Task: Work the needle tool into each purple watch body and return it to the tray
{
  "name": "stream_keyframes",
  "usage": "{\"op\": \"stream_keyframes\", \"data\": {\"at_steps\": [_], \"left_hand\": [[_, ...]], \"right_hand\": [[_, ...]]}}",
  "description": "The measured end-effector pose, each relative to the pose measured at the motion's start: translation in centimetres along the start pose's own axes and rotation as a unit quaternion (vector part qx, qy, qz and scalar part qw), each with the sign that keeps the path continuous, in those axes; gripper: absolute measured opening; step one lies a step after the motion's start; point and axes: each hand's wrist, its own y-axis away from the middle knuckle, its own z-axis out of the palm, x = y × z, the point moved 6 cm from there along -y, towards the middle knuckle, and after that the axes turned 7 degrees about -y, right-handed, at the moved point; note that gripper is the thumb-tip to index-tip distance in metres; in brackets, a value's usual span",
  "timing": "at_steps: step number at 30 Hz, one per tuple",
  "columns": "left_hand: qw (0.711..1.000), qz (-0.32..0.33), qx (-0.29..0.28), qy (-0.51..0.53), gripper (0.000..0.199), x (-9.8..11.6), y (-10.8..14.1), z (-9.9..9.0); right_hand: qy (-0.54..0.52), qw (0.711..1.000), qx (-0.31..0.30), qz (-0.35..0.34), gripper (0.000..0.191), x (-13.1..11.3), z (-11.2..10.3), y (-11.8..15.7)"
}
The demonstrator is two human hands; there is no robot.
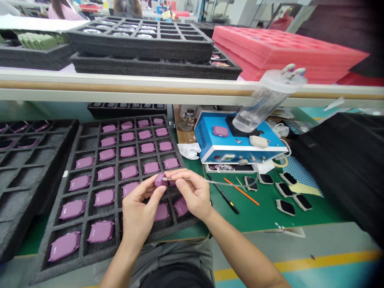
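Observation:
Between finger and thumb, my left hand [138, 208] grips a purple watch case [159, 180] above a black foam tray [87, 212]. My right hand [192, 192] is closed on a thin dispensing needle [167, 179], whose tip end meets the case or lies very near it. From the needle a clear tube [228, 184] runs right toward a blue dispenser box [207, 138]. Purple watch cases [105, 197] of the same kind fill most of the tray's compartments. My hands hide some of the compartments beneath them.
A black pen [223, 194] and an orange stick [241, 192] lie on the green mat, with several watch bodies [285, 207] farther right. A clear cylinder [255, 104] leans over the dispenser. Above, a shelf edge [150, 90] carries black foam trays and pink foam [270, 52].

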Motion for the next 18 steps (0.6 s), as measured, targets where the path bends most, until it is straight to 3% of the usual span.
{"op": "stream_keyframes", "data": {"at_steps": [18], "left_hand": [[1.0, 0.004, 0.011, 0.0, 0.034, -0.23, -0.01, -0.12]], "right_hand": [[-0.016, 1.0, -0.002, 0.018, 0.013, 0.28, -0.08, 0.15]]}}
